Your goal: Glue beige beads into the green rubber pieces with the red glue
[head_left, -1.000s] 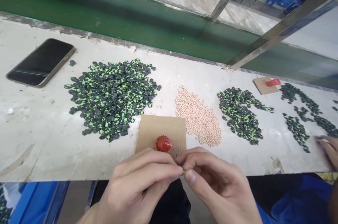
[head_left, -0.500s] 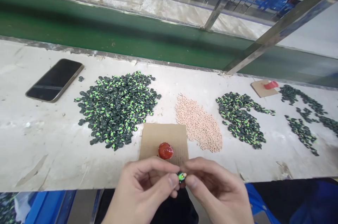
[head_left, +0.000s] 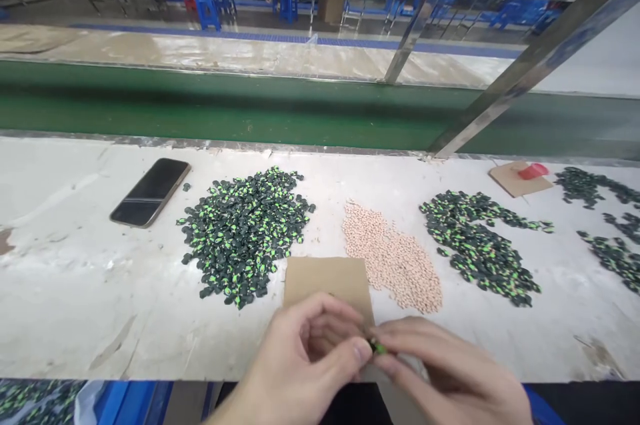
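Between the fingertips of both hands, low in the head view, is a small black-and-green piece (head_left: 379,347), mostly covered by the fingers. My left hand (head_left: 313,361) pinches it from the left with thumb and forefinger. From the right, my right hand (head_left: 445,365) closes its thumb and fingers on the same piece. Just behind my hands lies a square of brown cardboard (head_left: 325,278), its near part hidden. Similar pieces form a large heap (head_left: 245,231) to the left and a smaller heap (head_left: 480,245) to the right. Tiny pale pink beads (head_left: 393,258) are spread between them.
A phone (head_left: 151,193) lies on the table's left side. At the far right, a red cap-like object (head_left: 533,171) rests on another cardboard piece (head_left: 513,179), near more dark pieces (head_left: 580,186). A green strip (head_left: 215,105) and a slanted metal post (head_left: 520,85) stand behind.
The camera view has tilted up and shifted left, so the table appears lower and further right. The glossy red blob on the cardboard is now hidden behind my left hand. Both hands still pinch the piece.
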The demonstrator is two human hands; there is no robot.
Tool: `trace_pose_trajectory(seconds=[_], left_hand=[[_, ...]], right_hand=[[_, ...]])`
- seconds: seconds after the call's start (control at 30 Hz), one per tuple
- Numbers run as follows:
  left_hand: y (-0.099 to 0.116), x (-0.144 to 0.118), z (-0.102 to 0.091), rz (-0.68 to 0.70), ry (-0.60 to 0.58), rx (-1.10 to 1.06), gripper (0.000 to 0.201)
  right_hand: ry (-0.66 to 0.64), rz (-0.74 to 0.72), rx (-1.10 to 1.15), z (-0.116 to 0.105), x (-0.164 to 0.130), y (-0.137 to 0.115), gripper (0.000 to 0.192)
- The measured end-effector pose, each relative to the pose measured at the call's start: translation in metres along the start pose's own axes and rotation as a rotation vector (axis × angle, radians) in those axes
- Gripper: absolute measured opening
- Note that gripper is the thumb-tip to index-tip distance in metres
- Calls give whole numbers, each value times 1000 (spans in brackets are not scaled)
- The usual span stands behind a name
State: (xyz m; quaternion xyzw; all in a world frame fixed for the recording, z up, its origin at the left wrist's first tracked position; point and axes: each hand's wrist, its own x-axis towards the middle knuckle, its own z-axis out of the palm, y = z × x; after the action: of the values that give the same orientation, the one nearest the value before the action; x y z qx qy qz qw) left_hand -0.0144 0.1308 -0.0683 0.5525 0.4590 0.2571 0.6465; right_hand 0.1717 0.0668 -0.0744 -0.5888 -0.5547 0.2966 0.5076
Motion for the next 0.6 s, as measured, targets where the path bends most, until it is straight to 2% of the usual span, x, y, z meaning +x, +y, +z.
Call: trace_pose_trajectory(seconds=[0.03,0.07,0.1,0.13,0.17,0.23,0.3,0.37,0.47,0.53,0.6], left_hand=[[3,12,-9,105,29,222,20],[6,25,-20,245,114,539,21],[10,40,-31,292,212,652,26],[12,54,-43,319,267,702,32],[14,67,-55,331,296,742,34],[15,86,-72,346,319,789,31],[13,95,-82,346,311,801,25],[12,96,-86,336,301,779,22],[16,91,-87,307,310,688,16],[21,86,-86,275,339,590,12],[27,80,-85,222,361,458,11]], right_hand=[[72,-7,-139,-11,4,12,2],[181,-8,-298,-24,8,26,10],[284,-18,-504,-38,15,41,18],[344,-56,-699,-52,21,55,26],[365,-70,-770,-67,28,69,30],[390,-106,-860,-91,40,89,39],[391,-138,-900,-106,48,102,47],[396,-169,-933,-109,52,106,49],[377,-218,-939,-98,54,101,43],[274,-254,-911,-81,55,92,36],[119,-278,-869,-62,58,83,30]])
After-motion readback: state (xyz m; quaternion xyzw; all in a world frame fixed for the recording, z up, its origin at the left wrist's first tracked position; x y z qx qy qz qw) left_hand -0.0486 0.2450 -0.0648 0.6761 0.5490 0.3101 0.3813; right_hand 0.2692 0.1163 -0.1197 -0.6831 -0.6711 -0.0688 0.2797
